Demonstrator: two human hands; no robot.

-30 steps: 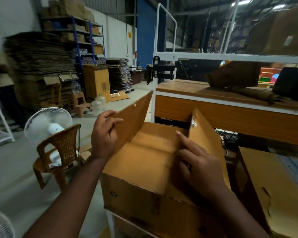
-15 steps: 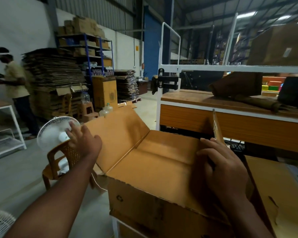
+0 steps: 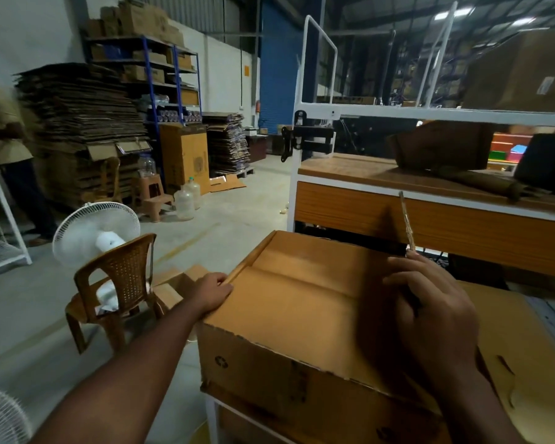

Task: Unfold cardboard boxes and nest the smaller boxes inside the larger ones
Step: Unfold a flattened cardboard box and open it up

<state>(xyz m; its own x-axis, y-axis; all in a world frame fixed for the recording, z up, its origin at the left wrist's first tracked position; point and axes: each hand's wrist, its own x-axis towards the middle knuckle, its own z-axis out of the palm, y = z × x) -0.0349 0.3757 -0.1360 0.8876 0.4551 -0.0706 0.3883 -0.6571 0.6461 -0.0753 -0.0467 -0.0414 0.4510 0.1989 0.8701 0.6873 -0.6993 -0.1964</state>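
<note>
At the far left of the warehouse floor a person in a pale shirt stands beside a tall stack of flattened cardboard, and nearer to me a white fan sits behind a brown plastic chair. My left hand comes next: it lies on the left edge of the cardboard box, fingers bent over the folded-down left flap and pressing it against the side, thumb along the crease. The box sits straight in front of me on a white-framed stand, its inner flaps lying flat across the top with a seam running across the middle. It fills the space between my two hands. On the right edge of the box my right hand holds the right flap, which stands upright and edge-on to me; my fingers curl round its base, thumb on the near side. Behind the box is a wooden workbench with a white frame. To the right of my right hand, another sheet of brown cardboard lies just beside the box.
</note>
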